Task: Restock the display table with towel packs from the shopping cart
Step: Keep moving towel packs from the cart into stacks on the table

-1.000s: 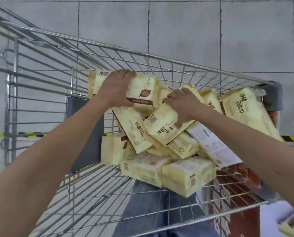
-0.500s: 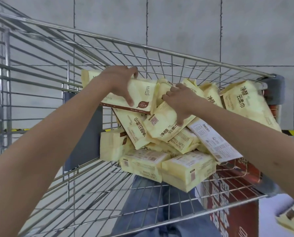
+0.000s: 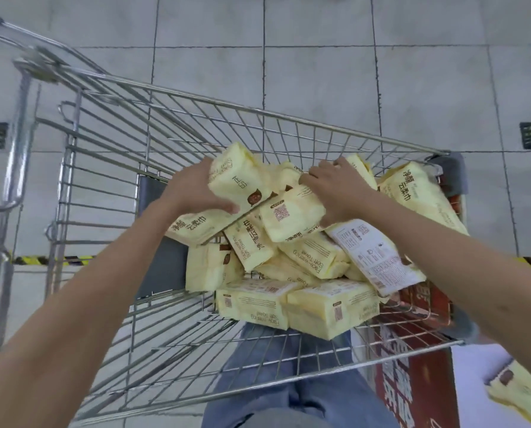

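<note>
A wire shopping cart point(image 3: 196, 100) holds several pale yellow towel packs heaped at its right end. My left hand point(image 3: 193, 193) grips a long pack point(image 3: 236, 180) at the top left of the heap, tilted with its far end raised. My right hand point(image 3: 341, 189) is closed over another pack point(image 3: 289, 214) in the middle of the heap, fingers curled round its top edge. More packs point(image 3: 329, 307) lie flat on the cart floor below. One pack point(image 3: 418, 193) leans against the cart's right end.
A red display table front point(image 3: 412, 384) with a pale top stands at the lower right, with one yellow pack point(image 3: 517, 393) on it. My jeans point(image 3: 289, 390) show under the cart. Grey tiled floor and black-yellow tape point(image 3: 42, 260) lie beyond.
The camera has tilted down toward the floor. My left hand has turned its pack so the far end lifts. My right hand has slid further over its pack.
</note>
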Motion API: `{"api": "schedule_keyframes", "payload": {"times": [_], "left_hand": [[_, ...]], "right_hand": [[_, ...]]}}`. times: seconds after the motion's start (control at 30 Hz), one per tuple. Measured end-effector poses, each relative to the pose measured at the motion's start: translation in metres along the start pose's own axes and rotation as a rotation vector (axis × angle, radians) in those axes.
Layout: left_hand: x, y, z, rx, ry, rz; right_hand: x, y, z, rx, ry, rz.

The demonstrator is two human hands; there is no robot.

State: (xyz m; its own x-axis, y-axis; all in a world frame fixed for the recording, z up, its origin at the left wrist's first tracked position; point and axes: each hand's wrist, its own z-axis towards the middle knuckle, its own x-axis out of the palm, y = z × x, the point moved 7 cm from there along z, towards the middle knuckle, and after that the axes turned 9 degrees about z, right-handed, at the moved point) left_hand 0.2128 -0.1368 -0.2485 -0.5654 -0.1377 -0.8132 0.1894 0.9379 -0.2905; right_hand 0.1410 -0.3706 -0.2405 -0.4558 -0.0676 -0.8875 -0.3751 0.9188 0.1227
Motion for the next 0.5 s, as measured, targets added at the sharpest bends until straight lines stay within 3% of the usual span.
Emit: {"api": "schedule_keyframes", "payload": {"times": [0.17, 0.27, 0.5], "left_hand": [[-0.015, 0.008, -0.070, -0.197, -0.205, -0.596], [-0.010, -0.003, -0.112, -0.226, -0.262, -0.980], [0.018, -0.037, -0.212, -0.288, -0.322, -1.445]], "right_hand": [[-0.013, -0.017, -0.070, 0.242, -0.152, 0.317], [-0.007, -0.021, -0.121, 0.385, -0.288, 0.616], [0.026, 0.017, -0.220, 0.548, -0.554, 1.482]]}}
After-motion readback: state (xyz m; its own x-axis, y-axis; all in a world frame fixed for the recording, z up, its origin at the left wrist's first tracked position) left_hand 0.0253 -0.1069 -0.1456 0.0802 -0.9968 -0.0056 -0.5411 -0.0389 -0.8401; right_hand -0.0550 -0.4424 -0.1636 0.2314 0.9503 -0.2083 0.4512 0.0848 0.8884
